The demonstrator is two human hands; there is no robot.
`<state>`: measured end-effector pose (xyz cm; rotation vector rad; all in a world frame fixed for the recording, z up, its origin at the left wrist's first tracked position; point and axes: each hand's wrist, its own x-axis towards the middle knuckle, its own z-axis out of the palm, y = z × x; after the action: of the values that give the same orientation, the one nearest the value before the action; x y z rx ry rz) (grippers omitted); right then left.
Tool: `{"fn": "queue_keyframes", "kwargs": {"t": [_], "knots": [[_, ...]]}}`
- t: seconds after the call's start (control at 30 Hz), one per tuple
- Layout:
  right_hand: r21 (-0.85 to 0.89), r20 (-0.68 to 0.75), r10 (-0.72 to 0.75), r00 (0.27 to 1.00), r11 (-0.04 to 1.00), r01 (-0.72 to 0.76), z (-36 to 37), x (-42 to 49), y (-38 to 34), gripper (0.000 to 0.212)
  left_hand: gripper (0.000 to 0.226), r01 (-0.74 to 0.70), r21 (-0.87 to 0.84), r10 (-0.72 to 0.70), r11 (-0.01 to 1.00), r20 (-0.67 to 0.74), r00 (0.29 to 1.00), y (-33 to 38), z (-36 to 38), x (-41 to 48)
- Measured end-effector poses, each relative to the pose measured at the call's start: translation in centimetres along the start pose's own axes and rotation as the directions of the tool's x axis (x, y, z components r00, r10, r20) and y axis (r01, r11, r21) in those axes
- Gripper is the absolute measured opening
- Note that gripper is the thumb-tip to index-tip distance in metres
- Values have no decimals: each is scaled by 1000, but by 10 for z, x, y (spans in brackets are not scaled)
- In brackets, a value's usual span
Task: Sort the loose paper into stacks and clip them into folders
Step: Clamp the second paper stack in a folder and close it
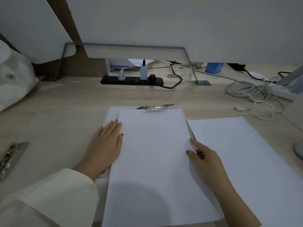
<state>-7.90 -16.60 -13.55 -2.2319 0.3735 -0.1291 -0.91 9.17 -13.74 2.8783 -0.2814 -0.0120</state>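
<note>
A stack of white paper [152, 154] lies in front of me on a pale folder [109, 117], whose metal clip [155, 106] shows at the top edge. My left hand [105, 145] rests flat with straight fingers on the folder beside the stack's left edge. My right hand [201, 154] pinches the right edge of the stack between thumb and fingers. A second pile of white paper [242, 154] lies to the right, touching the first.
A black power strip [131, 80] with plugs sits at the back under a grey metal stand [191, 63]. Tangled white cables [255, 94] lie at the back right. Another metal clip [9, 158] rests at the left edge, a white bag [14, 79] behind it.
</note>
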Motion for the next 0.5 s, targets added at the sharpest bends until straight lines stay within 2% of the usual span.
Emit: {"fn": "queue_keyframes", "kwargs": {"t": [0.1, 0.17, 0.23, 0.33, 0.4, 0.5], "knots": [[-4, 0, -1, 1000, 1000, 1, 0, 0, 0, 44, 49, 8, 42, -16, 999, 180, 984, 1, -28, 10], [-4, 4, 3, 1000, 1000, -3, 0, 0, 0, 44, 49, 15, 65, -31, 998, 248, 968, 7, -47, 24], [-2, 8, 1, 1000, 1000, -1, 0, 0, -1, 44, 50, -4, 80, -11, 997, 184, 983, 21, -61, 43], [2, 7, 2, 1000, 1000, -2, 0, -1, -1, 44, 46, -151, -22, 152, 988, 30, 988, 58, -67, 77], [9, 3, 8, 1000, 1000, -8, 0, -1, -1, 45, 45, -222, -109, 227, 969, 36, 973, 84, -62, 99], [1, 1, 5, 1000, 1000, -5, 1, 0, -1, 46, 47, -220, -198, 253, 955, 158, 955, 115, -43, 126]]}}
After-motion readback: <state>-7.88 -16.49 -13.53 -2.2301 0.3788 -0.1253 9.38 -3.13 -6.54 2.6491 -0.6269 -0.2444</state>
